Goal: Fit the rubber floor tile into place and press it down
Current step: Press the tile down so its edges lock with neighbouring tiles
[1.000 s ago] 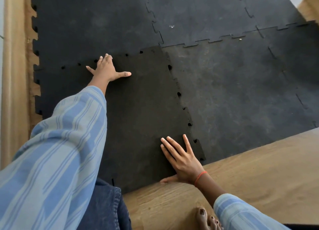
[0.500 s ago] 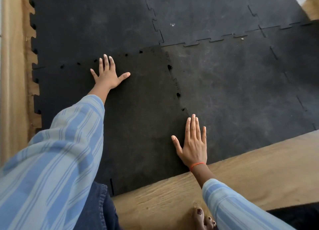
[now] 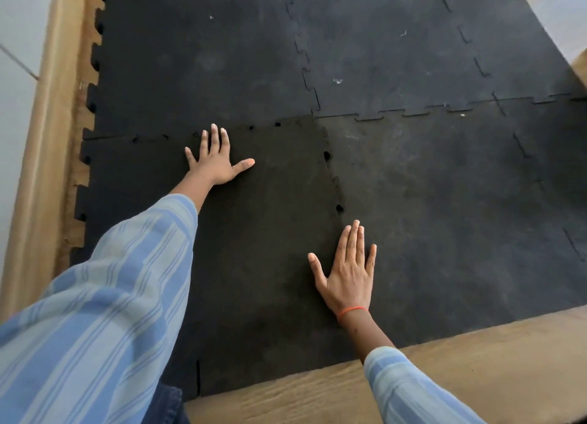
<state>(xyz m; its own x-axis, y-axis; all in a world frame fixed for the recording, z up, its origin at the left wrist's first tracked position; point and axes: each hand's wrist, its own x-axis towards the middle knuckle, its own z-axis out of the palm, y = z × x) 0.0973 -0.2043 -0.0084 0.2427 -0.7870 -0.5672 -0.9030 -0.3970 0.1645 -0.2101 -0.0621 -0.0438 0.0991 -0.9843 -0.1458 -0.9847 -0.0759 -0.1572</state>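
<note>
A darker black rubber floor tile (image 3: 260,239) with puzzle-cut edges lies among greyer black tiles (image 3: 444,201) laid around it. My left hand (image 3: 216,161) rests flat near its far edge, fingers spread, palm down. My right hand (image 3: 347,271) lies flat, fingers apart, across the seam between the dark tile and the tile to its right. Small gaps show along the far seam (image 3: 251,127) and the right seam (image 3: 339,207). Neither hand holds anything.
Wooden flooring (image 3: 476,360) runs along the near edge of the tiles, and a wooden strip (image 3: 47,169) borders the left side beside a pale wall. More joined tiles (image 3: 381,58) extend far and right. Blue striped sleeves and denim fill the near left.
My right hand moved from the tile's near right corner up onto the right seam and now lies flat. The left hand stayed near the far edge. The right seam looks tighter.
</note>
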